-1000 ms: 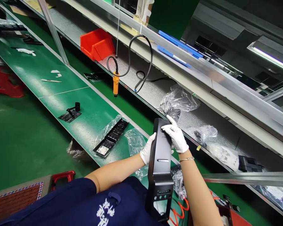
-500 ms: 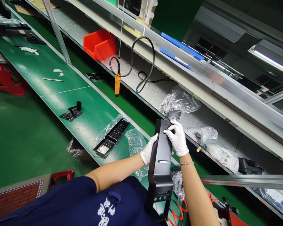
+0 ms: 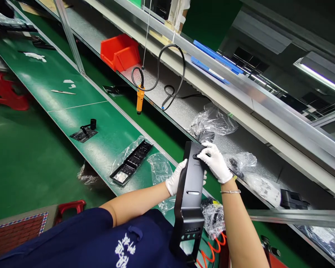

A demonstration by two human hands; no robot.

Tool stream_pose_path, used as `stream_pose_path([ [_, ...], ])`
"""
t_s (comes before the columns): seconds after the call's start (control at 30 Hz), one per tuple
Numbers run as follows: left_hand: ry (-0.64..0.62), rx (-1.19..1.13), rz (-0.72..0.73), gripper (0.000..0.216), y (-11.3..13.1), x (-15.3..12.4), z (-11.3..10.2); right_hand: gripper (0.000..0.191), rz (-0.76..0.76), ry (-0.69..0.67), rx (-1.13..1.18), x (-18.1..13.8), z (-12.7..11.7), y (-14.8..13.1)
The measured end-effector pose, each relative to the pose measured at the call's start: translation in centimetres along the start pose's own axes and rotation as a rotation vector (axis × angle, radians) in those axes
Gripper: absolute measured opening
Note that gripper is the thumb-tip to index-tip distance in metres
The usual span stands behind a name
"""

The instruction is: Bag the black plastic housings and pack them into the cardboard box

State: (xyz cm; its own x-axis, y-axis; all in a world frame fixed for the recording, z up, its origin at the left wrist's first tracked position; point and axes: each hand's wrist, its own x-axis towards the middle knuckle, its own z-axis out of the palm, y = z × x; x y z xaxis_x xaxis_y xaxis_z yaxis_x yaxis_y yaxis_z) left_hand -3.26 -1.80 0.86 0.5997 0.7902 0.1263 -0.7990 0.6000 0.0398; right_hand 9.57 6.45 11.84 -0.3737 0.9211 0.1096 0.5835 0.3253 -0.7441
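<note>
Closely Handled at the Green Bench (image 3: 83, 93)

Alongside the bench, a long metal shelf (image 3: 181, 115) is mounted. A black housing (image 3: 190, 182) is held tilted in front of the navy shirt (image 3: 150, 245), its upper end near the shelf's edge. On the bench, a second black part (image 3: 132, 162) is laid on clear plastic (image 3: 128, 149); on the shelf, a red bin (image 3: 127, 57) is set. The housing is clasped by the left hand (image 3: 176, 178), whose fingertips are seen past the far edge. Its upper end is touched by the right hand (image 3: 215, 163); thumb and index finger are bent nearly together beside a dark oval spot (image 3: 195, 156), and whether anything small is pinched cannot be told. An orange tool (image 3: 140, 99) is hung by the shelf's edge. Farther along the bench, a thin metal tool (image 3: 63, 92) is laid.
</note>
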Motion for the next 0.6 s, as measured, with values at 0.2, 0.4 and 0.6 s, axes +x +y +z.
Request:
stream_pose_path([
  [0.2, 0.053, -0.019, 0.018, 0.070, 0.3, -0.1, -0.4, 0.032, -0.102, 0.051, -0.122, 0.4, 1.2, 1.2],
  [0.4, 0.077, -0.044, 0.028, 0.068, 0.2, 0.1, -0.8, 0.038, -0.088, 0.012, -0.126, 1.1, 1.5, 1.9],
  [0.6, 0.090, -0.033, -0.012, 0.071, 0.5, 0.1, -0.8, 0.043, -0.067, -0.013, -0.149, 1.4, 1.2, 1.5],
])
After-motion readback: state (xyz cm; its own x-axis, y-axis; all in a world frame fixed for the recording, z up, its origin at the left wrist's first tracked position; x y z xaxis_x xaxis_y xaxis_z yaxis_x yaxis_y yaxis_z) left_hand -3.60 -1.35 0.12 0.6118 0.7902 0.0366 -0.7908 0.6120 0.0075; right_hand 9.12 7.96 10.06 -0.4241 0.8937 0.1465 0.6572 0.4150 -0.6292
